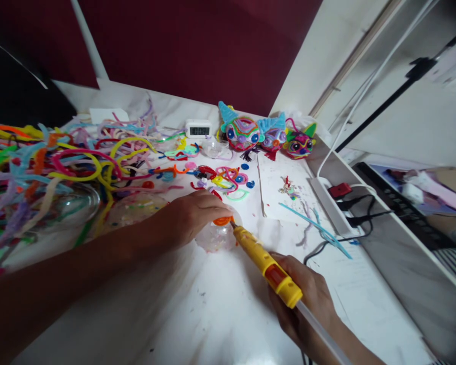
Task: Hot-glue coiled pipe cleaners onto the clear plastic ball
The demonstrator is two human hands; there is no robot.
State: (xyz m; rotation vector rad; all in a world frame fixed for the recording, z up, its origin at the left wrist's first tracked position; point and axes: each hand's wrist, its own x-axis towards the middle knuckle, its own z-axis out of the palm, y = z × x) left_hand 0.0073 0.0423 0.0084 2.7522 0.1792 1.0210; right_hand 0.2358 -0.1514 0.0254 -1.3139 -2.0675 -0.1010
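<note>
My right hand (307, 289) is closed around a yellow glue gun (264, 261), with a clear glue stick (321, 329) poking out of its back end. The gun's nozzle meets the edge of an orange pipe-cleaner coil (222, 221). That coil sits on a clear plastic dome (216, 239) resting on the white table. My left hand (192, 213) lies over the dome's far left side, fingers together with their tips at the coil. Its fingertips are partly hidden, but they press the coil against the dome.
A heap of colourful pipe cleaners (79, 162) fills the left. Behind are small coiled pieces (228, 177), a digital timer (198, 129) and decorated animal heads (243, 133). To the right lie blue pipe cleaners (319, 225), a power strip (334, 208) and the gun's black cord (315, 251).
</note>
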